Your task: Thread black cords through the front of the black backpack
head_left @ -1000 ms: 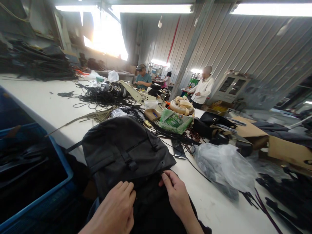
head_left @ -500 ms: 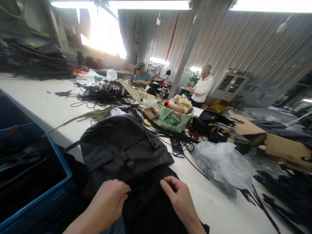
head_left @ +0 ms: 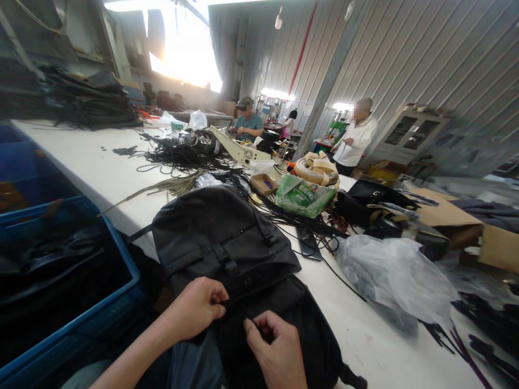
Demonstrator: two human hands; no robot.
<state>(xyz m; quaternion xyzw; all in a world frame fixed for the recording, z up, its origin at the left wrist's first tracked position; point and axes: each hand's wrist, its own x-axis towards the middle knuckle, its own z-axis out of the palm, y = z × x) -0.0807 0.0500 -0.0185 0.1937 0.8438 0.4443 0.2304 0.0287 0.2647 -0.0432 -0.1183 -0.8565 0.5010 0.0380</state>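
A black backpack [head_left: 219, 229] lies on the table in front of me, its top part pointing away and its straps and buckle facing up. Just below the flap edge, my left hand [head_left: 198, 308] has its fingers curled in a pinch against the dark fabric; what is between them is too dark to make out. My right hand [head_left: 278, 346] is lower and to the right, over the bag's lower part, thumb and forefinger pressed together on what looks like a thin black cord end. A small round eyelet shows on the flap above the hands.
A blue plastic crate [head_left: 133, 270] with dark material stands at the left. Beyond the bag are tangled black cords [head_left: 182, 154], a green bag [head_left: 304, 195] with tape rolls, a phone [head_left: 308, 243] and clear plastic [head_left: 397, 275]. People work in the background.
The view has turned slightly left, so the scene sits further right. My right hand has dropped away from the flap edge and moved closer to the left. More of the bag's lower part shows.
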